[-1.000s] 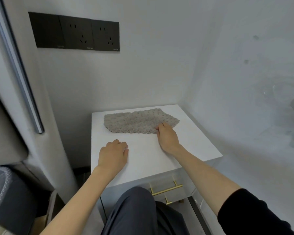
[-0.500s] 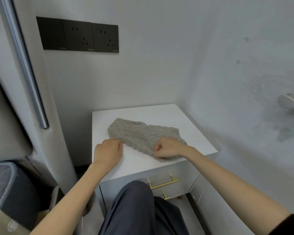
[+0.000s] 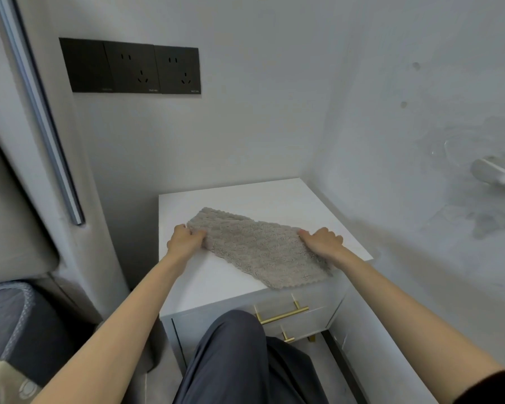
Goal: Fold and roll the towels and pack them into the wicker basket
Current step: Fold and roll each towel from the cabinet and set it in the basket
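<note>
grey towel (image 3: pixel 260 253) in left hand (image 3: pixel 184 243), right hand (image 3: pixel 322 243)

Fingertips of the left hand (image 3: pixel 184 243) were sunk in the 9 o'clock edge of the towel (image 3: pixel 254 252), out of sight; the right hand (image 3: pixel 322 242) covered its 3 o'clock edge. A knee (image 3: pixel 231 339) hid part of the lower drawer handle (image 3: pixel 287 338). At 3 o'clock a blurred white fixture (image 3: pixel 496 173) was cut by the frame. Print on the socket plates (image 3: pixel 131 67) was too small to read.
</note>
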